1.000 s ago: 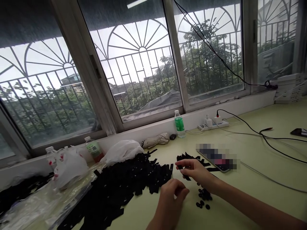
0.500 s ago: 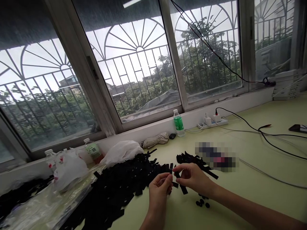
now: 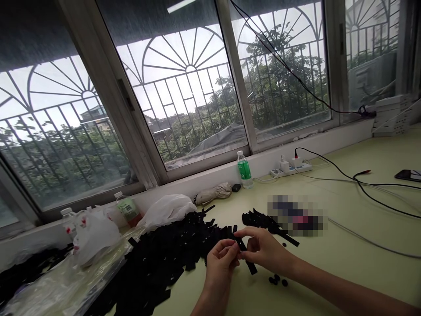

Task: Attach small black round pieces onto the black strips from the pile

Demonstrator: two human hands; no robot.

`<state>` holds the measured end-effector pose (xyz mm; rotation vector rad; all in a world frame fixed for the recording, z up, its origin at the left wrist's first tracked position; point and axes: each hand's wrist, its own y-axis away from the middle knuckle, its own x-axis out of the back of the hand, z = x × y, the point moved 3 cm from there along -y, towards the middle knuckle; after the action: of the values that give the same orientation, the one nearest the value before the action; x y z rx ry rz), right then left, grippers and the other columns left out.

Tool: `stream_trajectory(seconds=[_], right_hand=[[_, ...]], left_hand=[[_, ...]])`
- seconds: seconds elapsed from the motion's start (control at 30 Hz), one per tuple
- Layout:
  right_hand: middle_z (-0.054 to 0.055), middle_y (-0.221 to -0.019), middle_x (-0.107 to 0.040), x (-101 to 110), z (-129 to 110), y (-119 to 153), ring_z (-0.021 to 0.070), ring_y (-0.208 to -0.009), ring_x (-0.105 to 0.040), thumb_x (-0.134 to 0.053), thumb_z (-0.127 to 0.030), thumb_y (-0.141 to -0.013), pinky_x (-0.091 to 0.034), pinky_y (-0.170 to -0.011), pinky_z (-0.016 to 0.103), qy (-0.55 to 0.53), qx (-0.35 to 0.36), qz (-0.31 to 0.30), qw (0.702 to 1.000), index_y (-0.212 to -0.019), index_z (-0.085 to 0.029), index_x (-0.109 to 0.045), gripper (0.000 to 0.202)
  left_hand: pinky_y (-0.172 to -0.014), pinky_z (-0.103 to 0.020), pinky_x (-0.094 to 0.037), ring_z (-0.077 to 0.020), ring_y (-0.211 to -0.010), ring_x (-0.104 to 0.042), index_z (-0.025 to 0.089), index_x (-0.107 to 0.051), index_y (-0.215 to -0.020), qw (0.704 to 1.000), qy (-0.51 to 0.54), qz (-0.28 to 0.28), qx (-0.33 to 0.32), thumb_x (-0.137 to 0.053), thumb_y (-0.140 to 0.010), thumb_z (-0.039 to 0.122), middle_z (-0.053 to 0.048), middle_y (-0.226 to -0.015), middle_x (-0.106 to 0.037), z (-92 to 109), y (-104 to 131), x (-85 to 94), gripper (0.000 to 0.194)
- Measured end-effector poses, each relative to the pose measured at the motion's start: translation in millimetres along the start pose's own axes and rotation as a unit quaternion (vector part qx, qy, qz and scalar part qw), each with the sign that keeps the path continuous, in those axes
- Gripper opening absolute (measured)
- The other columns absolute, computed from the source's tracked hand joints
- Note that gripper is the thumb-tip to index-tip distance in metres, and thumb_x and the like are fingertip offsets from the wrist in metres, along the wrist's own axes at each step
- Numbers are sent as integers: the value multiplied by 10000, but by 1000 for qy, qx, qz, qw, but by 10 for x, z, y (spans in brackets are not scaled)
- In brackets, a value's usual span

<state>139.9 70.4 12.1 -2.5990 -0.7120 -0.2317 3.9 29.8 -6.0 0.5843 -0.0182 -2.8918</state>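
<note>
- The right hand [image 3: 265, 250] grips a short black strip [image 3: 251, 267] between thumb and forefinger; the strip slants over the pale green tabletop [image 3: 345, 259], its lower end free.
- The left hand [image 3: 221, 263] is pinched closed, its fingertips right by the strip; what may lie between them is hidden.
- Left of the hands spreads a large heap of black strips [image 3: 161, 259], some showing small light spots.
- Beyond the right hand lies a smaller pile of black strips [image 3: 261, 220]; beside it, a pixelated patch [image 3: 295, 215] covers an item, so nothing on it can be read.
- Near the right forearm are several small black discs [image 3: 277, 280], one lying apart from the cluster.
- By the window ledge stands a clear bottle with a green label [image 3: 244, 169]; its white marks are too small to read.
- Farther left, a bottle with a pale green label [image 3: 127, 210] leans, holding reddish-brown liquid; it carries dark print, also unreadable.
- A white plastic bag with red marks [image 3: 95, 237] shows no legible wording.
- Between the bottles are a white plastic bundle [image 3: 169, 210] and a beige cloth roll [image 3: 213, 194].
- A white power strip [image 3: 291, 170] holds two plugs; a dark phone [image 3: 408, 175] lies at the right edge.
</note>
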Motion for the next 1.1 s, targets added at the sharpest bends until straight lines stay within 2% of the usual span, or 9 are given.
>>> stream_trajectory(seconds=[0.33,0.43,0.67,0.87,1.1], right_hand=[[44,-907,-592,-6,15,10,83,-562,-549,-640,-218,-695,-424,-478,187,-6,8,-11,1000,-1032,-158,-621,343],[48,-924,-596,2,23,8,81,-565,-549,-631,-213,-697,-430,-485,186,-3,10,-7,1000,-1037,-159,-618,345],[50,-946,-595,-22,29,17,83,-574,-563,-598,-179,-689,-422,-469,181,1,17,-8,1000,-1058,-166,-599,369],[20,-831,-600,-62,16,36,88,-568,-557,-586,-128,-663,-424,-472,179,1,17,-17,1000,-1027,-167,-587,366],[40,-901,-578,-51,-16,47,86,-568,-553,-567,-106,-668,-435,-488,192,32,34,-16,999,-1073,-177,-577,412]], left_hand=[[-617,-203,-446,-100,-626,-557,125,-709,-764,1000,-26,14,6,-823,-552,193,-36,-683,-636,21,3,19,250],[-627,-207,-449,-98,-628,-558,139,-711,-789,1000,-21,12,12,-831,-547,192,-35,-700,-641,37,14,14,275],[-635,-200,-450,-95,-634,-551,141,-696,-674,1000,-4,-20,23,-845,-518,206,-10,-658,-605,14,30,-27,226],[-630,-206,-463,-111,-652,-579,127,-685,-701,1000,4,-25,18,-833,-539,188,-17,-679,-608,-18,26,-30,227],[-601,-205,-460,-100,-595,-591,131,-660,-796,998,42,-7,53,-843,-519,137,-12,-657,-626,-51,10,6,332]])
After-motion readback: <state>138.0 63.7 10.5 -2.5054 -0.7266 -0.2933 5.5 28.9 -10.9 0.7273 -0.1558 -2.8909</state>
